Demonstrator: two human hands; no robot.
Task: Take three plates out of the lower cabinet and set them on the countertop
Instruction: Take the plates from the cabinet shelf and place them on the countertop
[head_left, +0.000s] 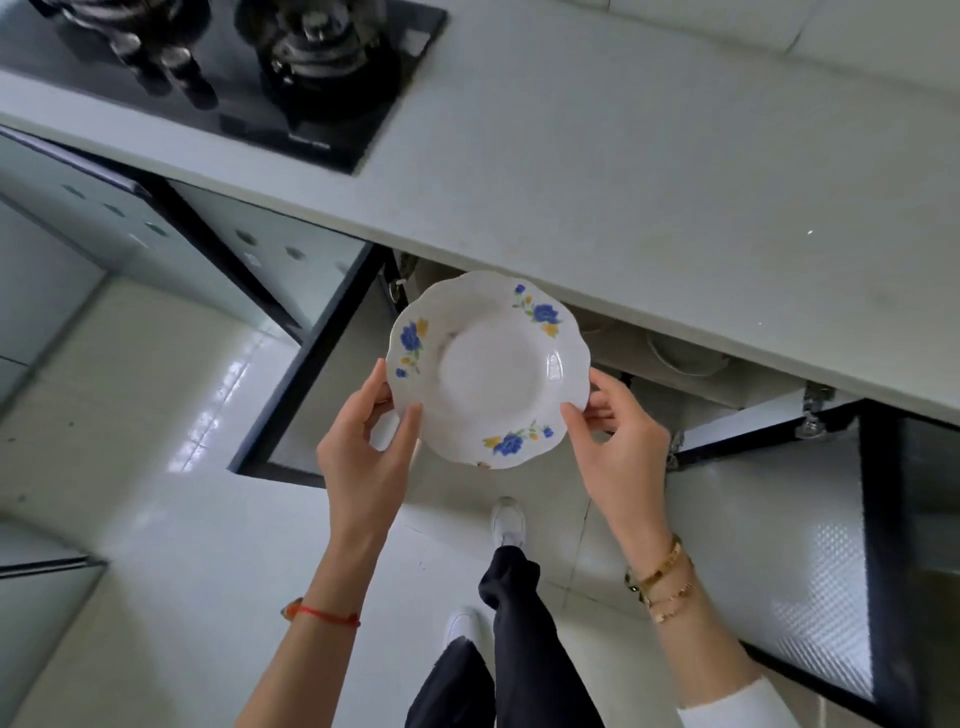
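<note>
A white plate (488, 369) with a scalloped rim and blue-and-yellow flower prints was held face up in both hands, in the air in front of the open lower cabinet (675, 358) and below the front edge of the countertop (623, 171). The plate was not yet set down; its far rim overlapped the countertop edge in the view, but contact there could not be confirmed.

The left hand (363, 447) was clamped on the plate's left rim: thumb laid on the top face near the near-left edge, fingers curled underneath. The right hand (618, 426) was clamped on the right rim the same way, thumb on top, fingers under. Three flower clusters were seen on the rim: left, far right, near right.

Inside the cabinet, just right of the held plate, the pale curved rim of more dishware (685, 358) was partly seen; count and type could not be told. Both cabinet doors were swung open: left door (322, 374) beside the left hand, right door (810, 571) with a textured panel beside the right forearm.

A black gas hob (234, 78) with two burners was set into the countertop, well apart from the plate, far left. A red string bracelet (322, 616) was worn on the left wrist, gold bracelets (660, 582) on the right. Dark trousers and white shoes (509, 519) were seen below on a glossy tiled floor (156, 467).
</note>
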